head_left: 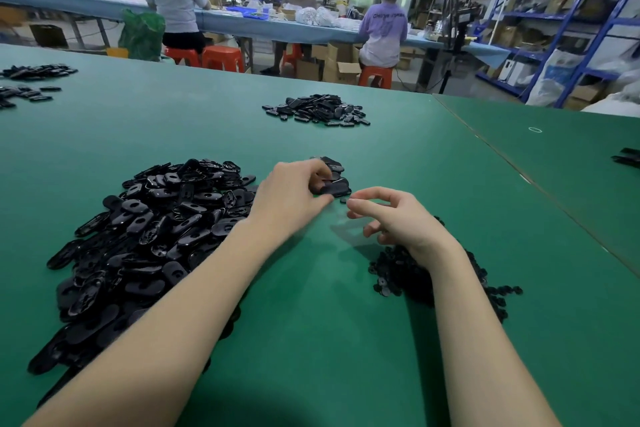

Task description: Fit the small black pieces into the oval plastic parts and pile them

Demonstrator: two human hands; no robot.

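A big heap of black oval plastic parts (152,229) lies on the green table (311,322) at my left. A smaller heap of small round black pieces (398,274) sits at my right, partly hidden under my right wrist. In front of both hands is a little pile of oval parts (334,180). My left hand (294,194) reaches over that pile, fingers curled round one oval part. My right hand (391,215) hovers just right of it with fingers loosely curled; one small black piece (343,200) lies on the table at its fingertips.
Another pile of oval parts (317,111) lies further back in the middle, and more (31,80) at the far left. A second green table (554,163) adjoins on the right with dark parts (628,158) at its edge. People sit at a long bench behind.
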